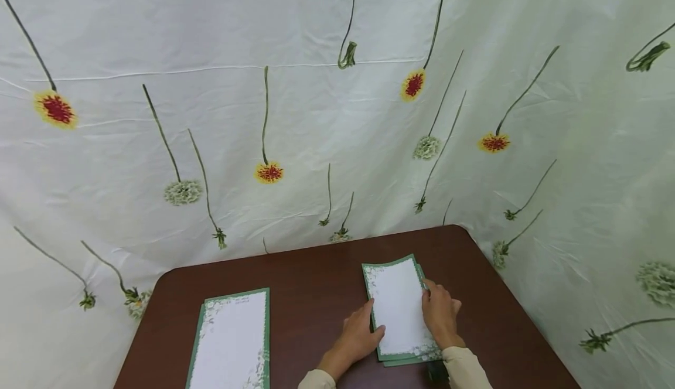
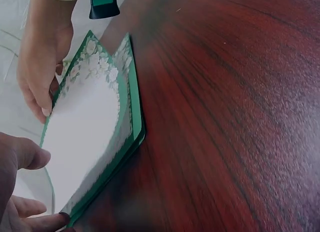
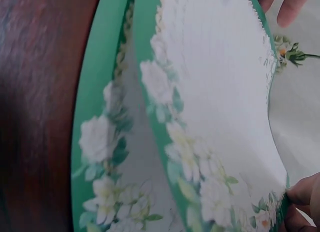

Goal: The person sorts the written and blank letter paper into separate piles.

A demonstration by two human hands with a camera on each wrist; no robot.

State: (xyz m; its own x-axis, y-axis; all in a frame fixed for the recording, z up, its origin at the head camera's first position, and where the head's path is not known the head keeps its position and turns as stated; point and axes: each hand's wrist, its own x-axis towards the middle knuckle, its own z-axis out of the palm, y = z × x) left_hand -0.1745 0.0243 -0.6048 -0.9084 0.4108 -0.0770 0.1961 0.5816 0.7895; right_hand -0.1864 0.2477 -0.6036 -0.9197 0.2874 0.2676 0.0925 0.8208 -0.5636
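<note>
On the right part of the table lies a small stack of white sheets with green edges and floral borders, its top sheet (image 1: 398,307) bowed up off the one beneath (image 3: 100,137). My right hand (image 1: 440,313) pinches the right edge of this top sheet between thumb and fingers (image 3: 300,192). At the left edge is my left hand (image 1: 358,333), its thumb (image 2: 35,154) over the sheet and its fingers spread along the side. Thumb and fingers of the left hand stand apart, touching the edge.
A second pile of similar bordered sheets (image 1: 232,342) lies on the left of the dark brown table (image 1: 316,289). Behind and to the right hangs a pale flower-printed cloth (image 1: 316,125). A dark device (image 2: 103,4) sits at the right wrist.
</note>
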